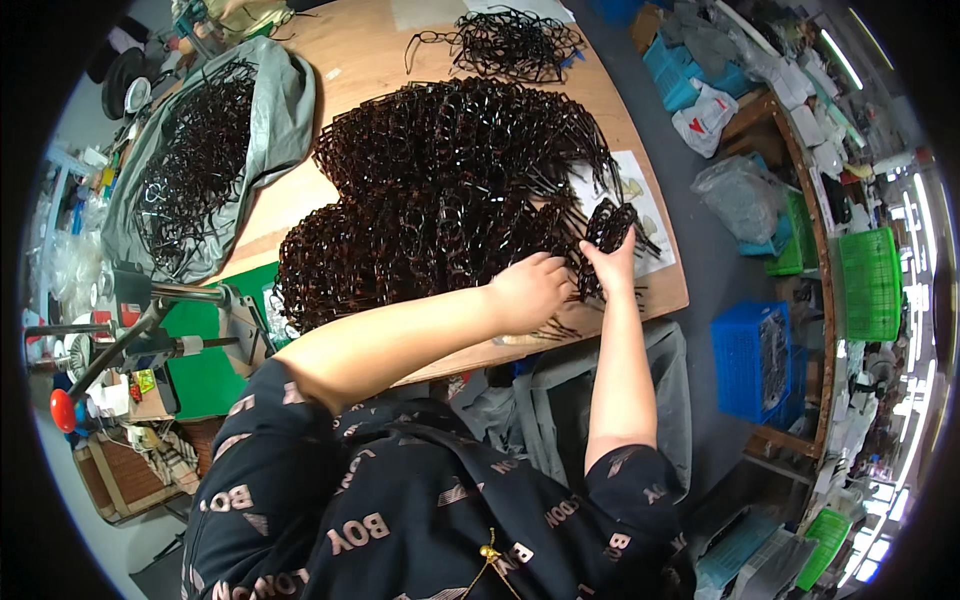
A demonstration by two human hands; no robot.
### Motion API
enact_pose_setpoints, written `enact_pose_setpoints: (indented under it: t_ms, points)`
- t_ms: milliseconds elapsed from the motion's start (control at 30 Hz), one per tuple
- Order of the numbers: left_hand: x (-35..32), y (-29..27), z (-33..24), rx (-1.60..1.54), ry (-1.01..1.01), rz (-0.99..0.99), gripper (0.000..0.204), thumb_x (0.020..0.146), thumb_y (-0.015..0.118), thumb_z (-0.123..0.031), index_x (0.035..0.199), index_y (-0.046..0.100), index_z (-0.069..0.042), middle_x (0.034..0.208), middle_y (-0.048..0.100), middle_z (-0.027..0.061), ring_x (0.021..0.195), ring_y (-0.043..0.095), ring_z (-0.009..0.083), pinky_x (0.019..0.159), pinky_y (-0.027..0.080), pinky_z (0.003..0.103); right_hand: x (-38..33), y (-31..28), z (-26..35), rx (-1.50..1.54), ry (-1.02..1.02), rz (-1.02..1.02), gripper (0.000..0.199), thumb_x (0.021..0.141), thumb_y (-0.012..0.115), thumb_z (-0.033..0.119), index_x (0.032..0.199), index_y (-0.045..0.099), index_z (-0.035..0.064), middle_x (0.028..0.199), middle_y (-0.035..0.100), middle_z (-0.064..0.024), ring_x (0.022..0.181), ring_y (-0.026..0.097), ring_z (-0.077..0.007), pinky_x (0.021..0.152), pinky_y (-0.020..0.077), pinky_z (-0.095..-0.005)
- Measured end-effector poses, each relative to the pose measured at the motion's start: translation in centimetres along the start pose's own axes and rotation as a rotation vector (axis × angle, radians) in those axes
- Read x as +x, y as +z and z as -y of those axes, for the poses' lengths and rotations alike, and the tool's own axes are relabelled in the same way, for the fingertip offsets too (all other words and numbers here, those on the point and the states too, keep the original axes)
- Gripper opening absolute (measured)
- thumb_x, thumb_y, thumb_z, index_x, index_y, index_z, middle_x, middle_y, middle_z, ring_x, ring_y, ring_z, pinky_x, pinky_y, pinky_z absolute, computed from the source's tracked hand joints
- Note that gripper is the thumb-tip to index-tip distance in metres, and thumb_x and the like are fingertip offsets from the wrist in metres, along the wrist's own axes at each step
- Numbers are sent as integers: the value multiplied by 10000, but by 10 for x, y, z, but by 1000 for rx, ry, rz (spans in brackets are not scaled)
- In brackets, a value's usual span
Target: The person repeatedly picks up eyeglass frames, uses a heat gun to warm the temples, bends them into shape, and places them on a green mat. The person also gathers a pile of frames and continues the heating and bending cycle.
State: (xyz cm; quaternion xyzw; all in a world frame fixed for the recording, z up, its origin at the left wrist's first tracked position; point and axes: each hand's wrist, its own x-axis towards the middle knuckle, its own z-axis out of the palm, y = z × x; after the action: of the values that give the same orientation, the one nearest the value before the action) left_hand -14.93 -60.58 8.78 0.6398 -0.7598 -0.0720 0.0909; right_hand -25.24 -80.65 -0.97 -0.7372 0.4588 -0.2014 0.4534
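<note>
Dark brown, glossy eyeglass frames stand packed in two long rows, a far row (450, 130) and a near row (390, 260), on a wooden table. At the right end of the near row, my right hand (614, 268) grips a small bunch of eyeglass frames (607, 228), thumb on the near side. My left hand (535, 292) is just left of it, its fingers curled closed against eyeglass frames at the row's end. Its fingertips are partly hidden. Several thin temples stick out below and right of my hands.
A loose heap of black eyeglass frames (515, 45) lies at the table's far edge. Left stands a grey sack (285, 110) full of frames. A red-knobbed lever machine (65, 408) is at lower left. Blue (735, 360) and green crates (868, 285) stand right, past the table edge.
</note>
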Motion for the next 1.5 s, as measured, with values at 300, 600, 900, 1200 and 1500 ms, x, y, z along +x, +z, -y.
enact_pose_setpoints:
  t_ms: [300, 600, 900, 1200, 1500]
  points:
    - [60, 21, 23, 407, 28, 457, 753, 853, 273, -685, 1154, 606, -80, 1054, 634, 8, 1134, 486, 188, 1109, -16, 540, -33, -5, 57, -314, -35, -70, 1063, 643, 784, 188, 1432, 90, 29, 1194, 545, -246, 1081, 562, -336, 920, 453, -379]
    - [20, 5, 20, 398, -57, 364, 494, 793, 559, -503, 990, 683, -68, 1038, 626, 76, 1123, 475, 257, 1101, 90, 551, -44, 48, 50, -176, -69, 53, 1007, 682, 775, 244, 1413, 129, -4, 1258, 494, -252, 1141, 519, -340, 950, 436, -382]
    - [-76, -38, 17, 82, -545, -193, 622, 708, 712, -361, 1202, 512, -42, 1343, 390, 220, 1309, 297, 354, 1074, 181, 547, -50, 58, 38, 263, -107, 157, 925, 698, 762, 117, 1388, 168, -48, 1287, 454, -196, 1162, 473, -253, 1002, 369, -340]
    - [-96, -25, 36, 125, -580, -146, 412, 795, 658, -302, 1132, 607, -71, 1358, 407, 162, 1314, 270, 390, 1069, 248, 502, -32, 80, 40, 137, -87, 150, 961, 712, 745, 301, 1401, 156, -21, 1176, 516, -258, 1017, 556, -290, 906, 437, -371]
    - [-87, -22, 37, 0, -554, -116, 257, 763, 622, -224, 975, 681, -91, 1311, 435, 163, 1319, 218, 442, 1070, 233, 537, -49, 63, 50, 541, 7, 176, 915, 686, 801, 142, 1369, 212, -12, 1237, 507, -142, 1096, 512, -198, 974, 394, -324]
